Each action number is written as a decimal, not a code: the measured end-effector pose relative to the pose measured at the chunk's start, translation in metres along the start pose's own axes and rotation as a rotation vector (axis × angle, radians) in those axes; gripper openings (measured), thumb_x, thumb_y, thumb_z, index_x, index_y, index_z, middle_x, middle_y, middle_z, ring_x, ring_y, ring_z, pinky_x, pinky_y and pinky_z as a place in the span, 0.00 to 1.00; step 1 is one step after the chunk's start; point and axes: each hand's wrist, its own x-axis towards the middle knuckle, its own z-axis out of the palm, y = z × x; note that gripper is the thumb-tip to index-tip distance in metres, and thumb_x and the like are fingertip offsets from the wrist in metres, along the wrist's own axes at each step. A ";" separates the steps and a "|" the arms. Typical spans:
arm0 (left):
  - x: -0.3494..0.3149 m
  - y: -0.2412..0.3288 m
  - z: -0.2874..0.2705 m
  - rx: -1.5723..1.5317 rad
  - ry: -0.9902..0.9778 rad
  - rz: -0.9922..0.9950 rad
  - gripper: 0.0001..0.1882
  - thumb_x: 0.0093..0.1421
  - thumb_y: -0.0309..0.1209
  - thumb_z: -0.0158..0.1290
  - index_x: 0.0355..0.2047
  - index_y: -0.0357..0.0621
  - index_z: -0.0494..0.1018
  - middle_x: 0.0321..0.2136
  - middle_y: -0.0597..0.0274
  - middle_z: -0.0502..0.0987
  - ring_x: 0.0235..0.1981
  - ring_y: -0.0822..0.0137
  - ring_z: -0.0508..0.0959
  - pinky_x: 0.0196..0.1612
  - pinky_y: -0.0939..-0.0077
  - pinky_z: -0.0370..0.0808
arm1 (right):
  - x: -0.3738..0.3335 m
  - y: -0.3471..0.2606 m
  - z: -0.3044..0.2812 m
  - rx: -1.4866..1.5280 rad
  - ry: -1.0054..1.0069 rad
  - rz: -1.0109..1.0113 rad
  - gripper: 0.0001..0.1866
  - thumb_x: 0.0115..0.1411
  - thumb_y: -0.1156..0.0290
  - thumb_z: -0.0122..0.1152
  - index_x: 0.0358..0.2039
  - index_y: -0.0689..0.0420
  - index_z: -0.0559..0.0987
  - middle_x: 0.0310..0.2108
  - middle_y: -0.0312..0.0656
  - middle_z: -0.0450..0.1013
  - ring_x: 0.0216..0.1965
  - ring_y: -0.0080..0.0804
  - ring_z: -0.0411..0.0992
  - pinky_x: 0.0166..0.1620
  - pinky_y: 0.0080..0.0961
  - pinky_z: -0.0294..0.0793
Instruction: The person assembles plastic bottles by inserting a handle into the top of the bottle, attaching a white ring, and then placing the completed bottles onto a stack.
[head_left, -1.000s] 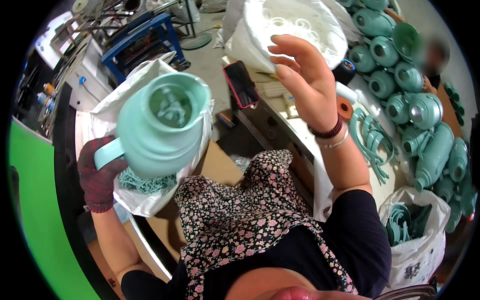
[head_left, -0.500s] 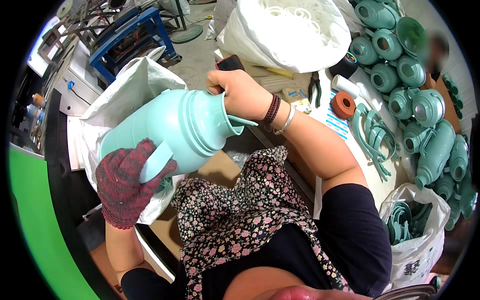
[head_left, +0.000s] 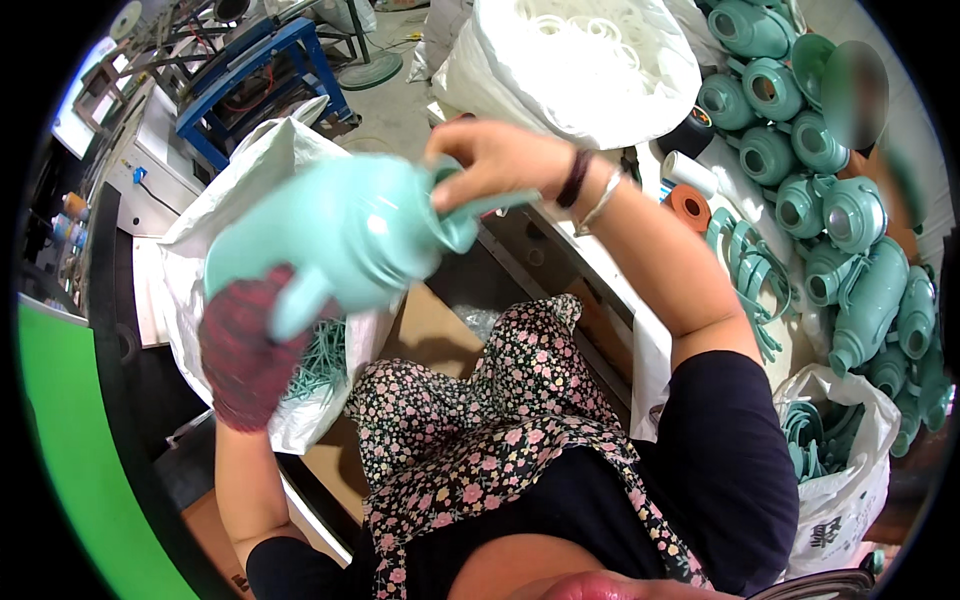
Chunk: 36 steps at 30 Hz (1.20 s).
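Note:
A mint-green plastic flask body (head_left: 325,225) lies tilted in front of me, its mouth to the right and a pointed lip or strip jutting from it. My left hand (head_left: 250,355), in a dark red and grey knitted glove, grips its lower part near the handle (head_left: 300,300). My bare right hand (head_left: 500,165) is at the mouth, fingers curled and thumb by the rim; what they pinch is hidden. Both hands and the flask body are blurred. Below them an open white sack (head_left: 185,265) holds thin green plastic strips (head_left: 322,362).
On the right-hand table (head_left: 605,270) are curved green plastic pieces (head_left: 750,275), an orange tape roll (head_left: 687,207) and a white roll (head_left: 690,172). Several green flask bodies (head_left: 870,300) are stacked beyond. A large sack (head_left: 470,75) of white rings stands ahead; another sack (head_left: 845,505) is lower right.
My right hand has turned and shifted slightly right at the mouth. The flask body has tilted and moved a little, uncovering more green strips in the sack below.

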 end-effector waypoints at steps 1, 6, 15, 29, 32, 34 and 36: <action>-0.008 -0.018 0.007 -0.018 0.108 -0.181 0.26 0.47 0.28 0.65 0.46 0.36 0.71 0.37 0.55 0.77 0.38 0.57 0.78 0.44 0.65 0.74 | 0.002 0.002 -0.020 0.208 0.013 -0.012 0.18 0.56 0.60 0.65 0.42 0.59 0.77 0.39 0.35 0.75 0.39 0.26 0.73 0.44 0.23 0.72; -0.016 -0.069 0.021 -0.548 0.428 -0.694 0.24 0.46 0.26 0.67 0.44 0.40 0.73 0.42 0.59 0.76 0.43 0.67 0.75 0.48 0.72 0.73 | -0.017 0.069 -0.143 -1.046 0.672 0.408 0.14 0.55 0.62 0.56 0.35 0.58 0.82 0.37 0.48 0.78 0.40 0.47 0.75 0.45 0.38 0.73; -0.022 -0.036 -0.024 -0.555 0.835 -0.687 0.17 0.57 0.25 0.59 0.47 0.38 0.70 0.42 0.59 0.75 0.42 0.66 0.75 0.47 0.71 0.73 | -0.027 0.118 -0.155 -1.194 0.389 0.645 0.14 0.59 0.65 0.52 0.41 0.62 0.76 0.41 0.55 0.75 0.46 0.50 0.73 0.48 0.42 0.71; -0.059 -0.002 0.009 -0.380 0.578 -0.674 0.20 0.49 0.30 0.67 0.41 0.40 0.75 0.39 0.56 0.78 0.38 0.66 0.78 0.43 0.70 0.76 | -0.012 -0.049 0.003 -0.518 0.625 -0.470 0.10 0.58 0.74 0.56 0.40 0.57 0.79 0.30 0.40 0.73 0.33 0.24 0.74 0.34 0.20 0.73; -0.054 -0.003 0.013 -0.441 0.532 -0.629 0.21 0.48 0.30 0.67 0.42 0.39 0.75 0.38 0.57 0.78 0.39 0.66 0.77 0.44 0.69 0.75 | -0.004 -0.118 0.037 -0.434 0.551 -0.453 0.10 0.58 0.73 0.57 0.39 0.63 0.77 0.36 0.42 0.72 0.33 0.28 0.73 0.37 0.22 0.73; -0.050 -0.004 0.012 -0.277 0.486 -0.603 0.21 0.50 0.28 0.65 0.43 0.36 0.74 0.38 0.58 0.77 0.41 0.67 0.76 0.45 0.68 0.74 | 0.003 -0.130 0.047 -0.479 0.623 -0.505 0.08 0.55 0.74 0.60 0.34 0.64 0.78 0.31 0.44 0.71 0.28 0.31 0.72 0.33 0.24 0.72; -0.031 -0.015 0.013 -0.350 0.618 -0.656 0.22 0.48 0.37 0.67 0.41 0.41 0.76 0.34 0.59 0.78 0.35 0.68 0.77 0.42 0.73 0.73 | 0.002 -0.118 0.036 -0.489 0.724 -0.676 0.07 0.56 0.80 0.57 0.36 0.63 0.79 0.30 0.42 0.72 0.27 0.26 0.71 0.31 0.22 0.72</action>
